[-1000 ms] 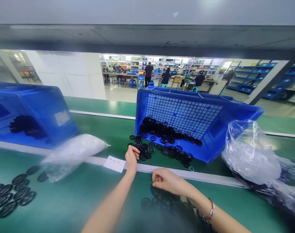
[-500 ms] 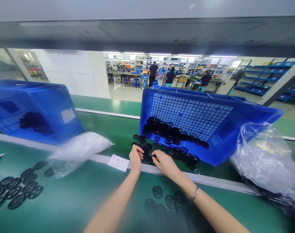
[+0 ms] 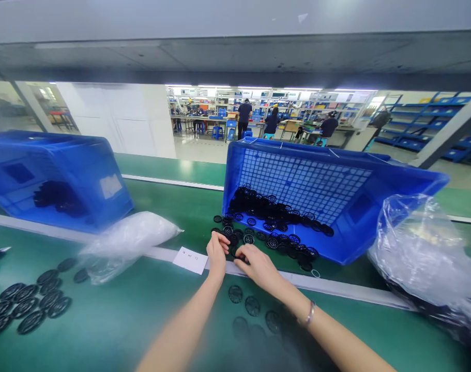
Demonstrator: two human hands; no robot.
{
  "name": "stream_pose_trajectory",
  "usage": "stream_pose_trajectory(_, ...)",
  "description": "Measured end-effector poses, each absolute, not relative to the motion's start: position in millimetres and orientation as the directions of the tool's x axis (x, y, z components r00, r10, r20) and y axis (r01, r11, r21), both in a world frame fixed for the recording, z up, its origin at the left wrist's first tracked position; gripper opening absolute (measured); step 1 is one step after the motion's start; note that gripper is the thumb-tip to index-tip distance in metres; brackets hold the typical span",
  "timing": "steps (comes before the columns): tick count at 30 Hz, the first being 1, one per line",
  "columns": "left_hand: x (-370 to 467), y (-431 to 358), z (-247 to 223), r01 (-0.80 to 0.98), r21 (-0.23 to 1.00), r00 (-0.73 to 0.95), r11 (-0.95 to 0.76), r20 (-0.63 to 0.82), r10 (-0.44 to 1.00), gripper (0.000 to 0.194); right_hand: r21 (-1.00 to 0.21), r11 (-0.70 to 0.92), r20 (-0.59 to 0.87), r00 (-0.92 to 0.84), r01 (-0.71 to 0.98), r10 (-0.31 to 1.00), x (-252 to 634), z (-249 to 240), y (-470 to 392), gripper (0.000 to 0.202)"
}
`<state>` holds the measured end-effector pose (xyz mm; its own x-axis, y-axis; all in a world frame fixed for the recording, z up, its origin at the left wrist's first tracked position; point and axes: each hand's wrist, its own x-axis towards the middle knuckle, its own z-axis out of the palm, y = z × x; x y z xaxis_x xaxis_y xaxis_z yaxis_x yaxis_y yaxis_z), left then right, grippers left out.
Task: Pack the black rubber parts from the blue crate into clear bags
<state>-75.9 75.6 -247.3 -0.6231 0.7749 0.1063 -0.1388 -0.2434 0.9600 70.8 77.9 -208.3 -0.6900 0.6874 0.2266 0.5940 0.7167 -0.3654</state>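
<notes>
Head view, looking forward and down, hands near.

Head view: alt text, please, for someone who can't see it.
Left hand and right hand are close together at a pile of black spoked discs before a blue crate lying on its side. A white card lies beside the left hand; more discs dot the green surface.

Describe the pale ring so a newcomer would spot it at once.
Find the right-hand blue crate, open towards the viewer, with black discs spilling out. At the spill's near right end, just above the white strip, lies the pale ring. It is a thin, bare hoop; its neighbours are dark and mostly spoked.
</notes>
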Motion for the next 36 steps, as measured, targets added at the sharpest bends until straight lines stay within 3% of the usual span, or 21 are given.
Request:
stream_pose_trajectory(3, -77, 77, -248, -0.122, 0.963, -0.62, -0.239, 0.113, 0.776, 0.063, -0.322, 0.715, 0.275, -0.661, 0.621, 0.698, 62, -217, 97, 0.015)
stream_pose_trajectory(9, -71, 67, -243, -0.016, 0.965, -0.569, -0.263, 0.207, 0.796, 0.058, -0.343, 0.736, 0.265, -0.692, 0.584, 0.672, 83, -205, 83, 0.015)
stream_pose_trajectory(13, -56, 56, -239, 0.057, 0.948, -0.325, -0.312, 0.313, 0.892, 0.05, -0.447, 0.729, 0.15, -0.76, 0.518, 0.633, 130, -189, 55, 0.012)
stream_pose_trajectory(18, -45, 48, -227, 0.043, 0.949, 0.037, -0.311, 0.31, 0.95, 0.054, -0.598, 0.653, 0.075, -0.778, 0.466, 0.624, 173, -180, 31, 0.01)
stream_pose_trajectory(25, -29, 16, -214, 0.056, 0.968, 0.344, -0.243, 0.21, 0.915, 0.052, -0.747, 0.374, 0.136, -0.424, 0.55, 0.895, 259, -170, -12, 0.029)
stream_pose_trajectory(29, -11, 11, -215, 0.108, 0.977, 0.307, -0.183, 0.143, 0.941, 0.053, -0.878, 0.14, 0.072, -0.162, 0.458, 0.984, 334, -185, -50, 0.042)
stream_pose_trajectory(33, 31, 19, -172, 0.235, 0.895, 0.226, -0.38, 0.329, 0.917, 0.038, -0.957, 0.007, 0.019, 0.039, 0.289, 0.999, 383, -204, -66, 0.051)
stream_pose_trajectory(36, 79, 30, -115, 0.269, 0.734, 0.262, -0.624, 0.567, 0.781, 0.025, -0.981, -0.021, -0.001, 0.105, 0.191, 0.994, 400, -205, -64, 0.054)
